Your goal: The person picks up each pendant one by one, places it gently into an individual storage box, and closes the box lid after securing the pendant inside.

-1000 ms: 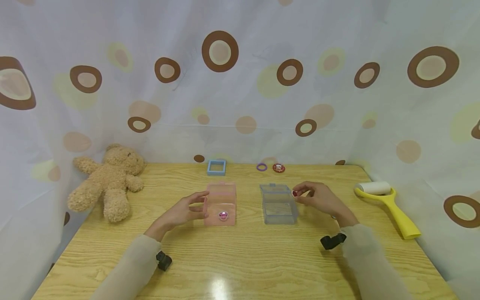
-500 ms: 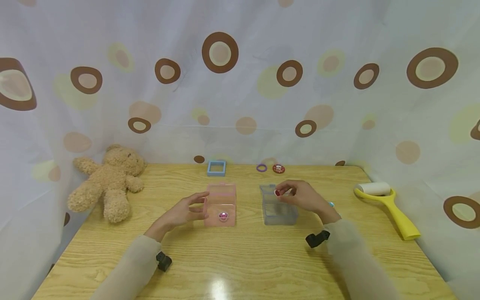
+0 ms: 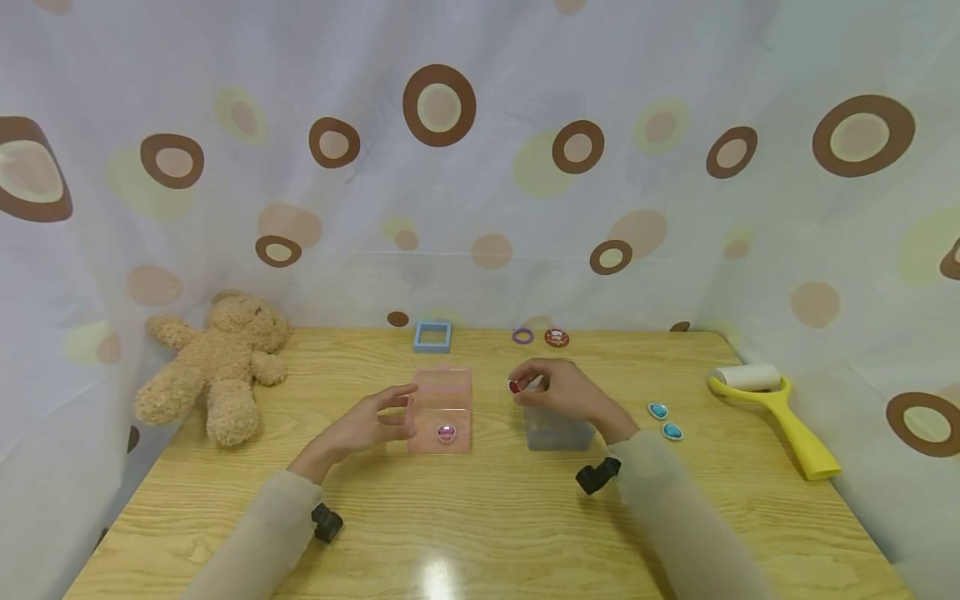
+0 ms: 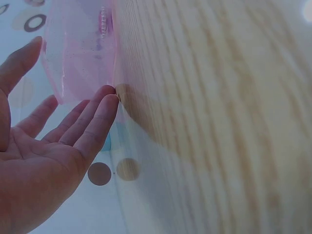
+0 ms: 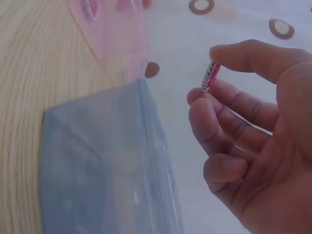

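Between thumb and fingers, my right hand (image 3: 564,390) pinches a red gem with a silvery beaded rim (image 5: 210,76), held above the clear blue box (image 3: 558,437). That box stands with its lid raised, partly covered by the hand in the head view. My left hand (image 3: 375,421) lies at the left side of the clear pink box (image 3: 440,444), fingers extended and the fingertips (image 4: 108,92) against or very near its wall. The pink box has its lid up too, and a pink gem (image 3: 447,433) lies inside it.
Two blue gems (image 3: 658,412) lie right of the blue box. Behind are a light-blue square frame (image 3: 432,350), a purple ring (image 3: 522,336) and a red round badge (image 3: 557,337). A teddy bear (image 3: 225,358) sits left; a yellow-handled lint roller (image 3: 787,417) lies right.
My right hand has carried the red gem leftward from the right edge of the blue box, across it toward the pink box. Both blue gems have come into view. The left hand stays put.
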A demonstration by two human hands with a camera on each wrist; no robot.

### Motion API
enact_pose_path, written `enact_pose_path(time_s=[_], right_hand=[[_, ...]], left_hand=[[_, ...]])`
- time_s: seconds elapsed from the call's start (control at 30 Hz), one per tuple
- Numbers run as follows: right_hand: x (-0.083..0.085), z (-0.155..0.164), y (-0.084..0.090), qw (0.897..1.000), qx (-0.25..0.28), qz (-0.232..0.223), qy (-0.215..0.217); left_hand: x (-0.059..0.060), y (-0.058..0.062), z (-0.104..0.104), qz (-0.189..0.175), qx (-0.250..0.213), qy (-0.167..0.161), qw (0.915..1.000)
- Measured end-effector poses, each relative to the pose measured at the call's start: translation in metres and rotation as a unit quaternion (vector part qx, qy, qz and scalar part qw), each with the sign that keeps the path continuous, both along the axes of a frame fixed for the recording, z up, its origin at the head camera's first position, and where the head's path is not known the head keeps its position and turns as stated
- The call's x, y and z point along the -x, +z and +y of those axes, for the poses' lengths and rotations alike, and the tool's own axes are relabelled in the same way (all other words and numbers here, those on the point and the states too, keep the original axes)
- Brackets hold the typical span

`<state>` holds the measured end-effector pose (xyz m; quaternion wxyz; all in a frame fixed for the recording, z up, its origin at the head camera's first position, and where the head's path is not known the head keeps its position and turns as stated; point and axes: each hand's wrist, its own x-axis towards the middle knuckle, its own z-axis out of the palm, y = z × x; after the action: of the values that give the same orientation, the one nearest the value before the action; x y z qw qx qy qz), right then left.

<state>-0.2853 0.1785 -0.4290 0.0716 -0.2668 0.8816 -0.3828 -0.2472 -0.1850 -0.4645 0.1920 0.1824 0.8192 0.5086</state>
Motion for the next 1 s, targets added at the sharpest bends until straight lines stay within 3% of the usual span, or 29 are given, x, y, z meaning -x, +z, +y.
enact_pose_path(time_s=[0.33,0.73,1.0], right_hand=[[-0.002,-0.04,0.006,0.999,-0.032,0.006,0.029],[0.0,-0.078,-0.006,0.997,-0.041,-0.017,0.064],[0.0,-0.095,-0.015,0.995,-0.053,0.002,0.08]], left_hand=[[0.0,0.001,0.001,-0.004,0.0,0.004,1.0],[0.0,0.0,0.0,-0.005,-0.005,0.006,1.0],[0.001,0.0,0.0,-0.007,-0.008,0.004,0.9999]])
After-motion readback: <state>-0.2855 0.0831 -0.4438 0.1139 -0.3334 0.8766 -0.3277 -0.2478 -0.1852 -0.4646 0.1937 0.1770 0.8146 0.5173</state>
